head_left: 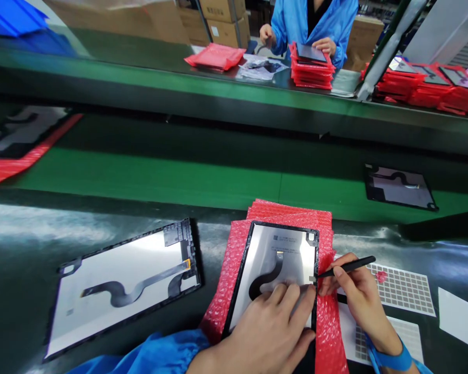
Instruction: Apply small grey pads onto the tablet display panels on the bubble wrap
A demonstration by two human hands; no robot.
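Note:
A tablet display panel (265, 244) lies back side up on a stack of red bubble-wrap pouches (327, 228). Across its lower part rests my left hand (273, 322), palm down with the fingers stretched out, partly covering the dark curved flex cable (271, 275). My right hand (354, 293) is closed around black tweezers (351, 266), whose tips reach the panel's right edge beside a small pale patch. Left of the stack, a second display panel (97, 280) lies on the dark table with its flex cable uppermost.
Sheets of small square stickers (405, 291) and a white sheet (460, 317) lie at the right. Beyond runs a green conveyor belt (226, 176) carrying another panel (401, 187). Across it, a person in blue (315, 31) stands by stacked red pouches (312, 70).

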